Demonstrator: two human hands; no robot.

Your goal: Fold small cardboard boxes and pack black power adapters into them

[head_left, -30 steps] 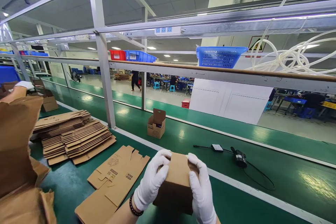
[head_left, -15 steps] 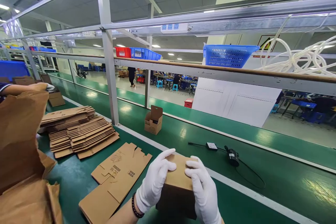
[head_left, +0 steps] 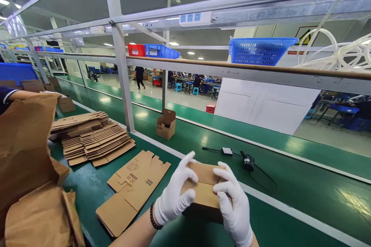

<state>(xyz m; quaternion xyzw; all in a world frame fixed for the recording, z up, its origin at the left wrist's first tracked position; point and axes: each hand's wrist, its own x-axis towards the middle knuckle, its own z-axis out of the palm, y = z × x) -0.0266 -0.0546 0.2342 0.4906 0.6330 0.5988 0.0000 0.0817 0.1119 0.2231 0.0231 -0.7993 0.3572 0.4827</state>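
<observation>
Both my hands wear white gloves and grip a small brown cardboard box just above the green bench. My left hand curls round the box's left side, thumb and fingers pinching its top flap. My right hand clasps the right side, fingers pressing on the flap. A flat, unfolded carton blank lies on the bench left of my hands. Further left sits a stack of flat carton blanks.
An open small carton stands on the green conveyor, with a black power adapter and cable to its right. Brown paper piles up at the left, beside another person's arm. Blue and red bins sit on the overhead rail.
My fingers have shifted on the box and its top flap has lifted open a little. The view has drifted, so everything sits slightly higher and to the right.
</observation>
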